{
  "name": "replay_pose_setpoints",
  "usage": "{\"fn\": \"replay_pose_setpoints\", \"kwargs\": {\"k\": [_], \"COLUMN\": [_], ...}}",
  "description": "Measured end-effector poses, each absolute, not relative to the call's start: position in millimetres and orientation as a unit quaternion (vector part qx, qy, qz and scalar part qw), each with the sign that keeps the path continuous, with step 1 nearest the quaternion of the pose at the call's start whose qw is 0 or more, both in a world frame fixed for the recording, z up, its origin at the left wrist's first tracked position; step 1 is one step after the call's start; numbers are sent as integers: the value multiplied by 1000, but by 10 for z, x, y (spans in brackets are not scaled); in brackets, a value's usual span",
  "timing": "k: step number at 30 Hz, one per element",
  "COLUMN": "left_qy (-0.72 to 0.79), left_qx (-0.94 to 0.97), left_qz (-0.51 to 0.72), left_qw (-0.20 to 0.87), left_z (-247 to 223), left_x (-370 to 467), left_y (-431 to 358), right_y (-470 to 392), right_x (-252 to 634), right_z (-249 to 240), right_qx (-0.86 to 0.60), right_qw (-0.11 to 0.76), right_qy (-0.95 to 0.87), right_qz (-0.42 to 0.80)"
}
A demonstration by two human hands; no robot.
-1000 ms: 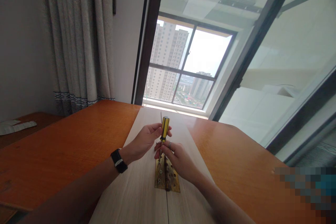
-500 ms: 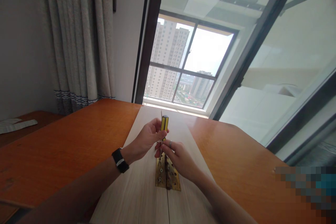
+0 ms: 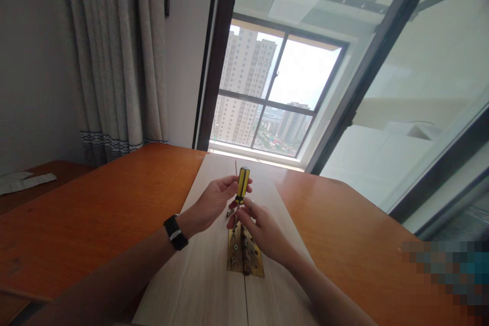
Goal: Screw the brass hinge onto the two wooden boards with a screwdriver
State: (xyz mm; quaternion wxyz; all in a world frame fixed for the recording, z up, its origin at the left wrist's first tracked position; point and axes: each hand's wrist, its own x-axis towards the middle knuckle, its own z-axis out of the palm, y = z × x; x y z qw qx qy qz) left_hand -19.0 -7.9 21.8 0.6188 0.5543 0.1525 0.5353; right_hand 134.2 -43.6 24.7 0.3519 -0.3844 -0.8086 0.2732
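A screwdriver with a yellow and black handle (image 3: 243,183) stands nearly upright above a brass hinge (image 3: 245,260). The fingers of my left hand (image 3: 214,202) are around its handle. Lower down, my right hand (image 3: 263,224) pinches near the shaft, its fingers close to the upper end of the hinge. The hinge lies across the seam between two pale wooden boards (image 3: 183,275), with screws in its left leaf and open holes in its right leaf. The screwdriver's tip is hard to make out among the fingers.
The boards lie on an orange-brown wooden table (image 3: 95,224). Pale strips (image 3: 34,182) rest at the far left. A grey curtain (image 3: 114,61) hangs behind on the left, and dark-framed glass panels (image 3: 344,122) stand behind and to the right.
My left thumb has shifted and its fingers have loosened around the handle, so more of the handle shows. The screwdriver has moved slightly right.
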Motion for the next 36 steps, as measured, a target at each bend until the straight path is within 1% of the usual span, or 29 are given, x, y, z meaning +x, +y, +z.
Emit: {"fn": "replay_pose_setpoints", "kwargs": {"k": [8, 12, 16, 21, 27, 36], "left_qy": [135, 147, 144, 135, 98, 72], "left_qx": [527, 521, 522, 551, 524, 493], "left_qz": [532, 550, 551, 536, 496, 499], "left_qw": [648, 636, 635, 625, 686, 709], "left_z": [216, 229, 258, 249, 228, 190], "left_x": [-185, -169, -176, -206, -200, -198], "left_y": [-113, -124, -133, -95, -91, -77], "right_y": [-442, -414, -376, -376, -377, -396], "right_x": [1342, 1354, 1381, 1391, 1388, 1368], "right_z": [246, 231, 208, 226, 230, 233], "right_qx": [-379, -376, -369, -366, -383, -383], "right_qw": [349, 356, 379, 390, 388, 397], "right_qy": [-811, -818, -818, -809, -804, -795], "right_qz": [277, 251, 227, 244, 236, 251]}}
